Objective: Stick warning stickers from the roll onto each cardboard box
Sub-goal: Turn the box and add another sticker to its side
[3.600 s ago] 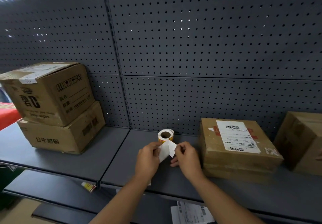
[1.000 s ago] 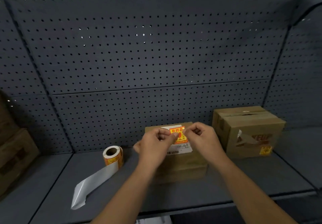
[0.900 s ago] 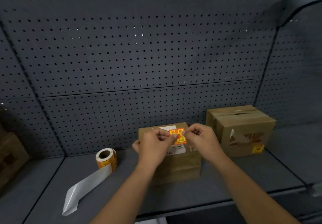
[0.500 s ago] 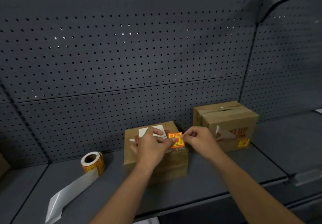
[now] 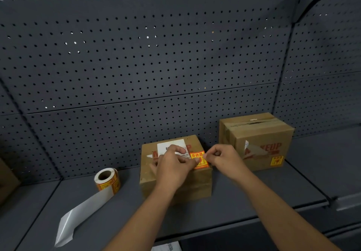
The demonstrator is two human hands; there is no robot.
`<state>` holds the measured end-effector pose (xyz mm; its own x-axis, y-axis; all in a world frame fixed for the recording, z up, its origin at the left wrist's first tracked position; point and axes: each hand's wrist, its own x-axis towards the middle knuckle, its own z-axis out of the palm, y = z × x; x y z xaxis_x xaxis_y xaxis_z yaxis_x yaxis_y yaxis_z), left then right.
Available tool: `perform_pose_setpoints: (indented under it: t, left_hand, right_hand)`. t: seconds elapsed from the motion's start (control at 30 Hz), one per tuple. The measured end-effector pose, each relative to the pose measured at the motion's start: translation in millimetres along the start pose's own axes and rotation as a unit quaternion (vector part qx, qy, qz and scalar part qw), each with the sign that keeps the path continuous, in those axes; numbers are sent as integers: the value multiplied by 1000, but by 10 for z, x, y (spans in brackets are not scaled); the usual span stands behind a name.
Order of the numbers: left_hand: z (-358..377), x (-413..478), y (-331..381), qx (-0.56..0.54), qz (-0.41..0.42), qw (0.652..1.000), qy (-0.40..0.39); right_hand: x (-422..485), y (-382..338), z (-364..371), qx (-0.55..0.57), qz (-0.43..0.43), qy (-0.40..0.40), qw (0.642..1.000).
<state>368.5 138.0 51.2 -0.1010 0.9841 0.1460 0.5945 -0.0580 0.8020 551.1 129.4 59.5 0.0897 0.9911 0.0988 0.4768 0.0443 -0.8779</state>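
**Nearly placed: sticker held over the flat box's near right corner**

Head view. Squarely between the two hands sits the orange-and-yellow warning sticker (image 5: 199, 159), stretched over the near right corner of the flat cardboard box (image 5: 195, 184). It lies just right of the white shipping label (image 5: 170, 146), and its lower edge reaches about to the box's front top edge. Whether it is already touching the cardboard cannot be told.

The left hand (image 5: 173, 166) pinches the sticker's left side, knuckles up, resting over the box top. The right hand (image 5: 224, 159) pinches the upper right corner between thumb and forefinger, with its other fingers curled under. Both forearms reach in from below, and both hands are equally close. The sticker is roughly square and slightly tilted, so the next move looks like a straight press down and a smoothing outward.

To the right, well apart, the taller cardboard box (image 5: 261, 133) already carries a small yellow sticker (image 5: 277, 160) on its front. To the left, the sticker roll (image 5: 107, 179) stands on the grey shelf (image 5: 244, 198), trailing a bare backing strip (image 5: 82, 215) toward the front edge. A dark pegboard (image 5: 156, 55) backs everything.
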Motion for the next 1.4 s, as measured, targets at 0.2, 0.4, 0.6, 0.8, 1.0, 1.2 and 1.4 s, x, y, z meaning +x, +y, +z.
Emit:
perform_pose_setpoints:
  t: [0.2, 0.4, 0.6, 0.8, 1.0, 1.2, 1.4]
  left_hand:
    - [17, -6, -20, 18, 24, 1000, 4]
    - [44, 14, -45, 42, 42, 998, 0]
    - [38, -27, -9, 87, 66, 994, 14]
    - [28, -45, 2, 90, 70, 993, 10]
    - [0, -80, 38, 90, 67, 994, 9]
    - [-3, -82, 34, 103, 66, 992, -6]
    - [-19, -70, 44, 111, 59, 992, -22]
  right_hand:
    - [-11, -11, 5, -5, -4, 4, 1000]
    - [-5, 9, 31, -18, -2, 5, 1000]
    - [-15, 9, 65, -14, 4, 16, 1000]
    - [-11, 17, 80, -10, 0, 14, 1000]
    - [-4, 48, 109, -6, 4, 12, 1000]
    - [-22, 79, 134, 0, -10, 15, 1000]
    - [-45, 154, 145, 26, -18, -5, 999]
